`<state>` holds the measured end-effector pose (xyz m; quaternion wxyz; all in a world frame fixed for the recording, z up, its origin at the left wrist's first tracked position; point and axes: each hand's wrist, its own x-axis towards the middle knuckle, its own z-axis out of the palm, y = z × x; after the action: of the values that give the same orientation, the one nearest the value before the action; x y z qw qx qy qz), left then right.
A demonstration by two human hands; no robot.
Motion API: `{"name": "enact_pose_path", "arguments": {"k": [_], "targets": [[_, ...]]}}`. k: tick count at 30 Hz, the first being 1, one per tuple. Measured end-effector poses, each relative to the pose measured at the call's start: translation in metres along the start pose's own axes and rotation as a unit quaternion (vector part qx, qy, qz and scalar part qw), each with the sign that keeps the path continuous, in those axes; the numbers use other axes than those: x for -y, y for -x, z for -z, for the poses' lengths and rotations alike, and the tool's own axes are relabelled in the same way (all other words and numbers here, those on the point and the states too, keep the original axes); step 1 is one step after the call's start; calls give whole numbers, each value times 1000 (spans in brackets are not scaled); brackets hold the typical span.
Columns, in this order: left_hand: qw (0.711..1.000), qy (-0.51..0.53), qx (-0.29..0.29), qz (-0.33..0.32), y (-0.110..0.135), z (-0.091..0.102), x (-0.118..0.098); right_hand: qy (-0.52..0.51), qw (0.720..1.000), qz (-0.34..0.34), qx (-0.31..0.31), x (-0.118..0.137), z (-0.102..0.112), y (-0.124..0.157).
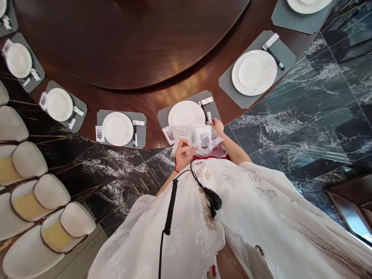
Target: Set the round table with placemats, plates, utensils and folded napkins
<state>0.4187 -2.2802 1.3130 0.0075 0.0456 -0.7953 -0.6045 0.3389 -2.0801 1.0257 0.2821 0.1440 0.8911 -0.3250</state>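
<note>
My left hand (184, 152) is closed on a clear plastic bag (200, 139) that holds small printed packets. It keeps the bag at the table's edge, just below a white plate (186, 113) on a grey placemat (186, 101). My right hand (217, 124) reaches past the bag to the mat's right side, with fingers pinched at a small white packet (209, 117) beside a chopstick rest and chopsticks (205, 102). Another printed packet (169, 135) lies at the mat's left corner.
A large dark round table (122, 46) with a raised centre disc carries several more place settings: plates (117, 128), (254, 72) on grey mats. Stacked cream chairs (37, 193) stand at left. Dark marble floor (305, 108) lies at right. A coiled radio cord (171, 205) hangs on my white garment.
</note>
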Motion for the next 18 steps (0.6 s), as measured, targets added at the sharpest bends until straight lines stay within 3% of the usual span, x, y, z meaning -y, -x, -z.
{"name": "enact_pose_path", "arguments": {"k": [4,7,10,13,14,16,18], "targets": [[1000,-4,-11,-3,7,10,-1,-32,999,30,-3,21,-14,21],[999,2,-33,0,10,29,-2,-100,994,32,-33,53,-10,33],[997,14,-68,14,8,61,1,-223,963,70,-135,98,12,68],[995,15,-94,26,1,88,6,-273,913,207,-220,139,47,134],[995,15,-96,28,-2,93,8,-251,908,269,-203,150,59,158],[995,22,-89,25,-6,94,9,-161,904,383,-103,170,76,199],[996,37,-75,17,-9,86,8,-44,929,365,-35,186,85,221]]}}
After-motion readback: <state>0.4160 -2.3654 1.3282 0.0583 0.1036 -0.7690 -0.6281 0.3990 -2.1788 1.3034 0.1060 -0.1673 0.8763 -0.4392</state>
